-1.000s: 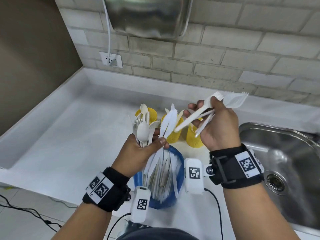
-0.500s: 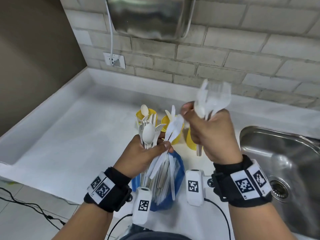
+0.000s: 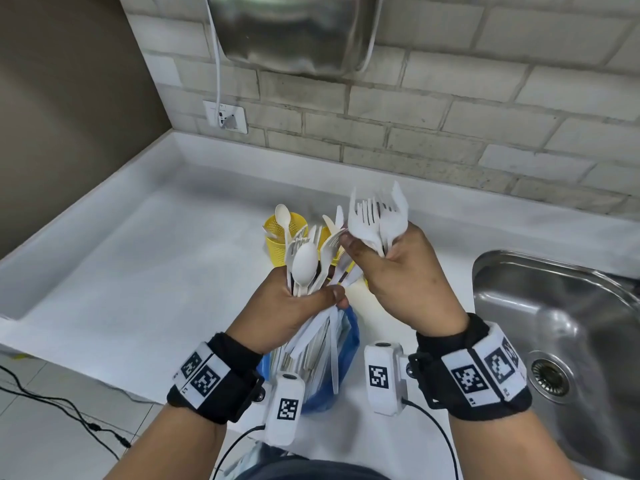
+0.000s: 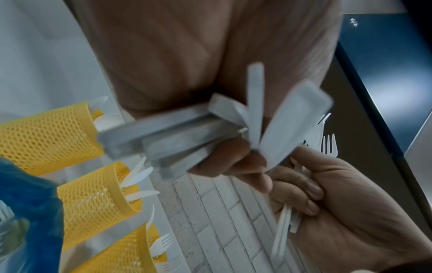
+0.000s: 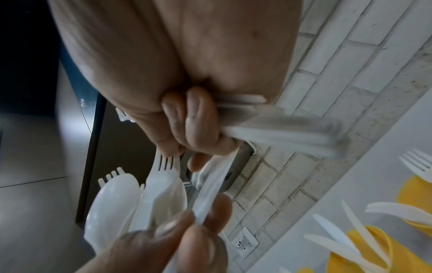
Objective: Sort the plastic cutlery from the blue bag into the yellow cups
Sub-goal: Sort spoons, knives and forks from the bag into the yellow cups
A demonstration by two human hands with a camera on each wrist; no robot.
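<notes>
My left hand grips a mixed bunch of white plastic cutlery upright above the blue bag, which holds more pieces. My right hand holds a bundle of forks with tines up, its fingertips right beside the left bunch. Behind both hands stand the yellow mesh cups. The left wrist view shows three of them: one with spoons, one with knives, one with forks. In the right wrist view my curled fingers wrap the fork handles.
A steel sink is set into the white counter on the right. A wall socket and a metal wall unit are on the brick wall behind. Cables lie on the floor at the left.
My right hand has swung its forks from slanting rightward to upright and has moved in beside the left hand's bunch. The left hand has kept its hold above the bag.
</notes>
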